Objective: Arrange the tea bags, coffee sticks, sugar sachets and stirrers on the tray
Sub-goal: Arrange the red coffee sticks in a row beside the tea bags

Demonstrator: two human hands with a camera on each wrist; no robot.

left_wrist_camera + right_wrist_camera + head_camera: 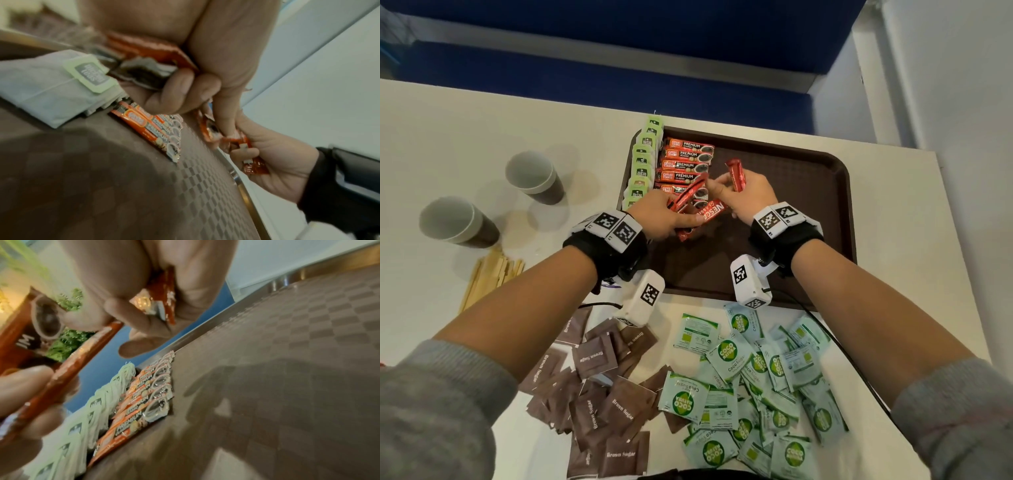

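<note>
A brown tray (808, 192) lies at the table's far right. Green-tagged tea bags (642, 164) line its left edge, and a column of orange coffee sticks (685, 161) lies beside them. My left hand (664, 214) grips a bunch of red coffee sticks (690, 195) over the tray's near left. My right hand (743, 195) holds one red stick (735, 174) upright in its fist, and its fingertips touch the tip of a stick in the left bunch. Brown sugar sachets (602, 387) and green sugar sachets (760, 380) lie loose on the near table. Wooden stirrers (489, 274) lie at the left.
Two paper cups (534, 176) (457, 221) stand on the table left of the tray. A black cable (835, 339) runs along the right side past the green sachets. The tray's right half (287, 353) is bare. A blue bench (619, 51) lies beyond the table.
</note>
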